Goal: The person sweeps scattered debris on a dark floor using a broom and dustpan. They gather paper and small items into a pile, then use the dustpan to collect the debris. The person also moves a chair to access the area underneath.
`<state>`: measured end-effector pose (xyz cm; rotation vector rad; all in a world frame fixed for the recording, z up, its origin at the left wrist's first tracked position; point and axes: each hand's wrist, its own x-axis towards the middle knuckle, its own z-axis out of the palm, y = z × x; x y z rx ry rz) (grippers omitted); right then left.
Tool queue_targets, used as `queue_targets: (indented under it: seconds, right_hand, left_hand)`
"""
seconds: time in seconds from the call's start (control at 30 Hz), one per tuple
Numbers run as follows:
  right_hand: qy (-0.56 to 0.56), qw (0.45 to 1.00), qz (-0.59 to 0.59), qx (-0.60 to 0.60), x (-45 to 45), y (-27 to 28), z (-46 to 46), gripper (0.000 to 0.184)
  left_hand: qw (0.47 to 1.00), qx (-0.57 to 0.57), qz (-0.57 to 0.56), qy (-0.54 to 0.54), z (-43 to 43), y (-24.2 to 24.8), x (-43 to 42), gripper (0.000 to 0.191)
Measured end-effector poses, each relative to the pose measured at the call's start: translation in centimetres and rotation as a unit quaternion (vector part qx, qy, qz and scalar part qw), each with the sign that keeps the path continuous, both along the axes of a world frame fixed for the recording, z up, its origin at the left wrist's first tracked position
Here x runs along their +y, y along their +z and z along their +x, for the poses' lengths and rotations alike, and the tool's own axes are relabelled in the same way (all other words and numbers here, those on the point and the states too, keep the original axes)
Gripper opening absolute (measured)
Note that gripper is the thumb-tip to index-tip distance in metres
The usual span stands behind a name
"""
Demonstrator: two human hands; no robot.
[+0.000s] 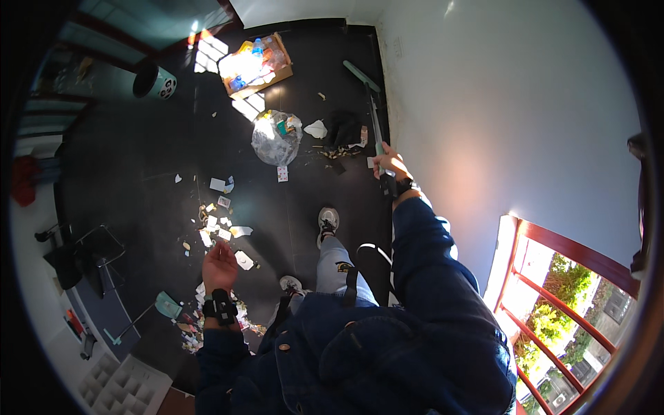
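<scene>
My right hand [390, 161] grips the handle of a pale green broom or floor squeegee [377, 124]. Its long flat head [358, 74] rests at the foot of the white wall. My left hand [220, 265] is held above the floor, fingers loosely bent, with nothing visible in it. Beneath and beyond it lie scattered paper scraps [211, 223] and a white card [244, 260]. A larger heap of mixed litter [193, 327] is partly hidden by my left forearm. Crumbs and small debris [340, 152] lie to the left of my right hand.
Ahead are a clear plastic bag of rubbish [277, 140] and a cardboard box [264, 83] of plastic bottles. A bin [158, 83] stands at upper left. A green long-handled dustpan [168, 305] and a chair [88, 262] are at left. A barred window [560, 311] is at right.
</scene>
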<state>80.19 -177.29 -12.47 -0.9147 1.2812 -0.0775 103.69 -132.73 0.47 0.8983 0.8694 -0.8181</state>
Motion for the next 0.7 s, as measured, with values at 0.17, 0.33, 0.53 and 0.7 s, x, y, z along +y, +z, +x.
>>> queue_targets:
  seconds: [0.17,0.33,0.53,0.7]
  right_hand:
    - [-0.045,0.998,0.039,-0.018,5.9,1.5,-2.8,0.075]
    - [-0.041,0.997,0.055,-0.019,14.1,1.4,-3.6,0.07]
    - [0.059,0.997,0.019,-0.036,27.3,4.7,-2.4,0.066]
    - [0.116,0.989,0.081,-0.03,38.3,7.2,0.2,0.053]
  left_hand:
    - [0.997,-0.009,-0.072,-0.037,0.4,1.4,-1.3,0.013]
    - [0.994,0.018,-0.104,-0.035,0.2,2.4,0.5,0.015]
    - [0.987,0.018,-0.154,-0.035,-0.3,2.1,8.9,0.014]
    - [0.985,0.015,-0.174,-0.01,-0.2,1.4,18.8,0.013]
